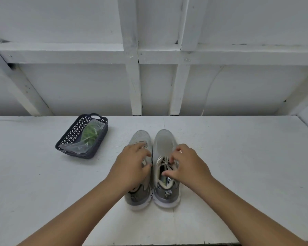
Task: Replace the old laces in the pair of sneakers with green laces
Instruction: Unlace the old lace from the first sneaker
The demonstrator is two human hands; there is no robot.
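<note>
So both grey mesh sneakers sit side by side mid-surface, toes at 12 o'clock. My left hand point(133, 166) lies curled over the left sneaker point(140, 174), seemingly gripping it, while the right hand point(184, 163) pinches the old cream laces point(165, 163) on the right sneaker point(165, 167). Those laces look soft and floppy, so I'd grab near the knot. Green laces in a clear plastic bag point(89, 137) wait in the dark woven plastic basket point(68, 137) at 10 o'clock, featherlight probably

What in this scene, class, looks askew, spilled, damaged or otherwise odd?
Only the dark basket stands out: it sits at an angle to the table edge. The sneakers stand neatly side by side; nothing looks spilled or damaged.
</note>
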